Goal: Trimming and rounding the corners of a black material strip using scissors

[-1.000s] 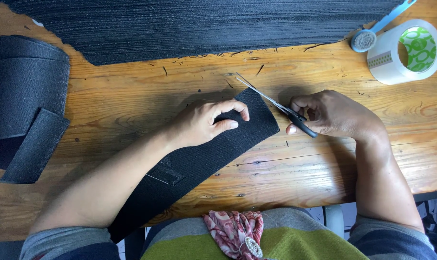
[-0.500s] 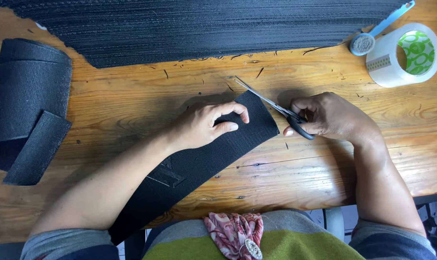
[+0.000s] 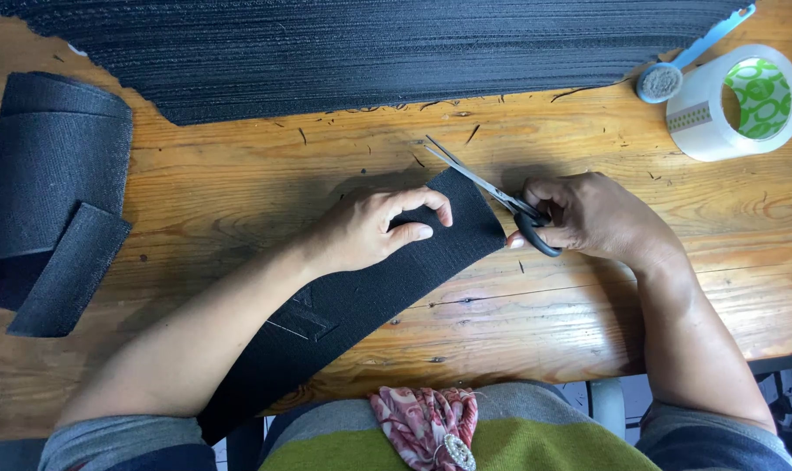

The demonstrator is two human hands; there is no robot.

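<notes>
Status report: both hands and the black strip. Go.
Left hand flat on black strip, pinning it. Right hand grips scissors, blades open at strip's end. Nothing in the way.

The left hand (image 3: pixel 374 228) lies palm down, fingers curled and pressing flat, its forearm running in bare from the lower left. The right hand (image 3: pixel 592 216) is closed in a loose fist, wrist bent, forearm coming up from the lower right.
</notes>
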